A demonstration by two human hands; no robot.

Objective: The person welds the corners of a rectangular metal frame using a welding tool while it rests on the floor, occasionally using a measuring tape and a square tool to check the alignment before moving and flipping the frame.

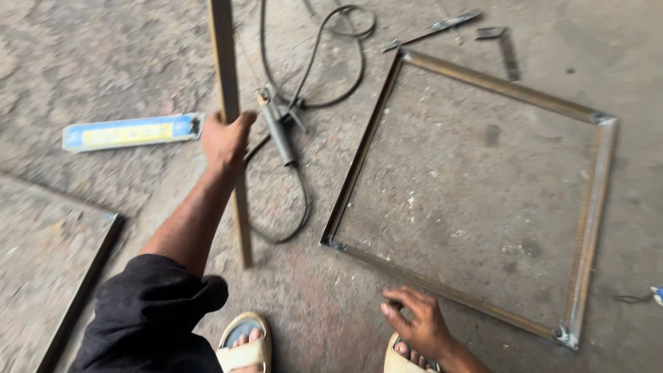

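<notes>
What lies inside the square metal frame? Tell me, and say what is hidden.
Inside the metal frame only bare concrete floor shows, with pale specks and stains. The right hand overlaps the near edge, hiding a little floor there.

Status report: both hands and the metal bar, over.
Left hand gripping metal bar. Right hand empty, near square frame. Welding holder beside bar.
</notes>
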